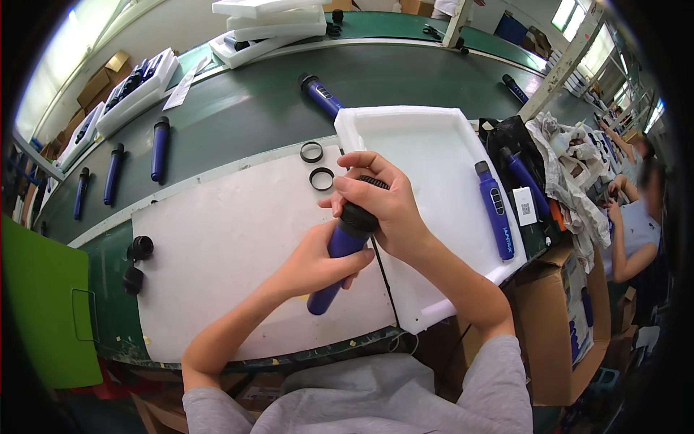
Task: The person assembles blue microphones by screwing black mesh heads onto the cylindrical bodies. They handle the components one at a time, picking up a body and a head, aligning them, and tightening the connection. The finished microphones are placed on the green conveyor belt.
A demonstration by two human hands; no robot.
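A blue cylindrical tube with a black end (352,230) is held at a tilt over the white work sheet (217,267). My left hand (314,260) is closed around its blue body. Up at the black end, my right hand (387,202) has its fingers wrapped round a black ribbed cap (374,181). My fingers partly hide where the cap meets the tube. Just beyond my hands lie two black rings, a far ring (311,152) and a near ring (322,179).
To the right is a white foam tray (452,119) with a blue tube (495,210) inside. More blue tubes (160,148) lie on the green conveyor belt (238,101). Small black parts (141,248) sit at the left. A cardboard box (549,333) and a co-worker (632,231) are on the right.
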